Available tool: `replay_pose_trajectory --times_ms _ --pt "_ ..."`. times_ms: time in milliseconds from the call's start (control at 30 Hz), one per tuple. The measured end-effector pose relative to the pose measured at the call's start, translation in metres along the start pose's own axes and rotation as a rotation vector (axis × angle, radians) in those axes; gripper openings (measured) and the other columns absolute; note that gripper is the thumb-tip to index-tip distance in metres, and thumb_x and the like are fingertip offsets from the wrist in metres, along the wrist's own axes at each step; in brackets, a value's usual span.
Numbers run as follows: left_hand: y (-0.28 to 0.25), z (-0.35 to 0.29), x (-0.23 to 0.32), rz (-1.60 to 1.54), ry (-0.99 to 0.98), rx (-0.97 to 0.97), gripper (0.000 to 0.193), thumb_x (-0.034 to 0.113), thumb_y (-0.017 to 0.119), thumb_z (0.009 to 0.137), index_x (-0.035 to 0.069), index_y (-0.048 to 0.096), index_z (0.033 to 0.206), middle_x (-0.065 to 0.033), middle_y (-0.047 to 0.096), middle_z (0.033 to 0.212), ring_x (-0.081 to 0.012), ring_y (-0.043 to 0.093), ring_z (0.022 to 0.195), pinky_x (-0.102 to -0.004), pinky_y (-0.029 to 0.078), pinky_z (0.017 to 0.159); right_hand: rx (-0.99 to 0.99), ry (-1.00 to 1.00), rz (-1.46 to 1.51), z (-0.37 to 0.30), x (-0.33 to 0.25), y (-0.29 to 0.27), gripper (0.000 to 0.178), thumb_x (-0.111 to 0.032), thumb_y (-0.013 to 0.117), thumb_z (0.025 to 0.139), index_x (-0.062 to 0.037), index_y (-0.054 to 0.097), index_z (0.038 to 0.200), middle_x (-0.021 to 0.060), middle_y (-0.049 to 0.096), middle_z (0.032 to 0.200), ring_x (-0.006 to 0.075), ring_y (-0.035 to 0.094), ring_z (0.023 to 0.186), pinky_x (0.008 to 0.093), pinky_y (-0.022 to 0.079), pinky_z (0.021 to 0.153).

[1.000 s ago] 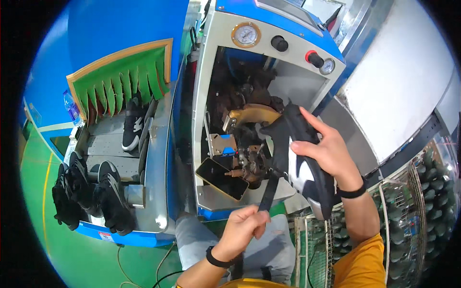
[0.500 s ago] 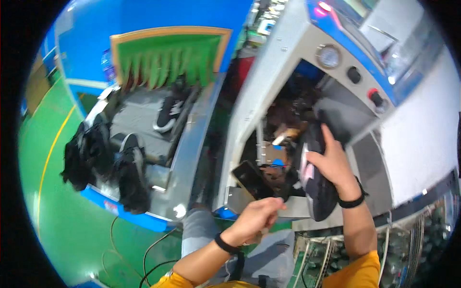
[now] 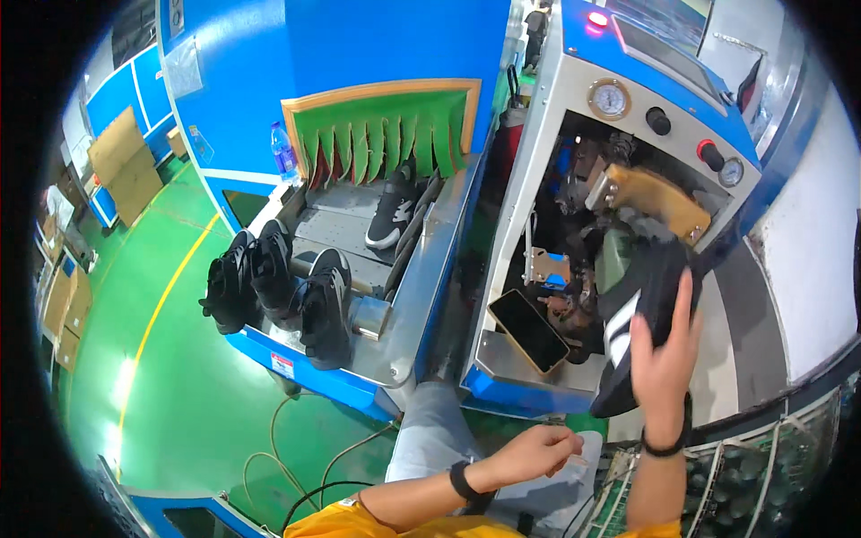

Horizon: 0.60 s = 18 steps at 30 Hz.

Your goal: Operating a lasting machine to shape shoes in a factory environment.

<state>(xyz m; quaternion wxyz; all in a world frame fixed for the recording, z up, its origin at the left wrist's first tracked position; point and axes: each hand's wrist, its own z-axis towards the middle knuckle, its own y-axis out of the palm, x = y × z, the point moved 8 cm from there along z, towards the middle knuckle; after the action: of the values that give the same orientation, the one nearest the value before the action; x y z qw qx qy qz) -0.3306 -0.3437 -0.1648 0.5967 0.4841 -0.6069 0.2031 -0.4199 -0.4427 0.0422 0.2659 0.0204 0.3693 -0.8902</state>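
Work on one black shoe (image 3: 653,291) looks only part done to me. The shoe is at the open front of the grey and blue machine (image 3: 545,117), tilted, with its white stripes facing left. The right hand (image 3: 665,363) is closed around it, with the thumb on the stripe side and the fingers on the far side, so this shoe is not yet let go. A green form (image 3: 613,260) is right by the top part of the shoe, but I cannot tell if it is inside the shoe or just behind it. The left hand (image 3: 535,453) is away from the shoe, low over the person's lap, with its fingers curled in, and I see nothing in it. A phone (image 3: 529,330) lies on the machine's front edge. Over on the left, three shoes (image 3: 327,314) sit at the near end of the metal bed (image 3: 336,220), and one more shoe (image 3: 390,215) lies farther back, near the green flaps (image 3: 377,148). I cannot tell from here if those four are finished.
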Motion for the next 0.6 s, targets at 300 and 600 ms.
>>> replay_pose_trajectory --times_ms 300,600 --pt "0.01 -0.04 0.001 -0.741 -0.015 -0.285 0.073 0.06 0.053 0.1 0.011 0.039 0.153 -0.011 0.063 0.12 -0.0227 0.065 0.102 -0.0313 0.051 0.082 -0.586 -0.251 0.254 -0.162 -0.048 -0.076 0.064 -0.014 0.082 0.08 -0.0023 0.059 0.138 0.0235 0.06 0.129 0.0414 0.063 0.089 0.0478 0.056 0.073" --pt "0.042 -0.065 -0.077 0.288 -0.173 -0.428 0.052 0.039 0.076 0.089 0.0 0.062 0.12 -0.0081 0.065 0.108 -0.0169 0.058 0.105 -0.0314 0.048 0.093 -0.513 1.276 1.99 -0.072 0.03 0.069 0.048 -0.016 0.061 0.098 0.0048 0.047 0.139 0.0311 0.057 0.129 0.0465 0.061 0.119 0.057 0.051 0.105"
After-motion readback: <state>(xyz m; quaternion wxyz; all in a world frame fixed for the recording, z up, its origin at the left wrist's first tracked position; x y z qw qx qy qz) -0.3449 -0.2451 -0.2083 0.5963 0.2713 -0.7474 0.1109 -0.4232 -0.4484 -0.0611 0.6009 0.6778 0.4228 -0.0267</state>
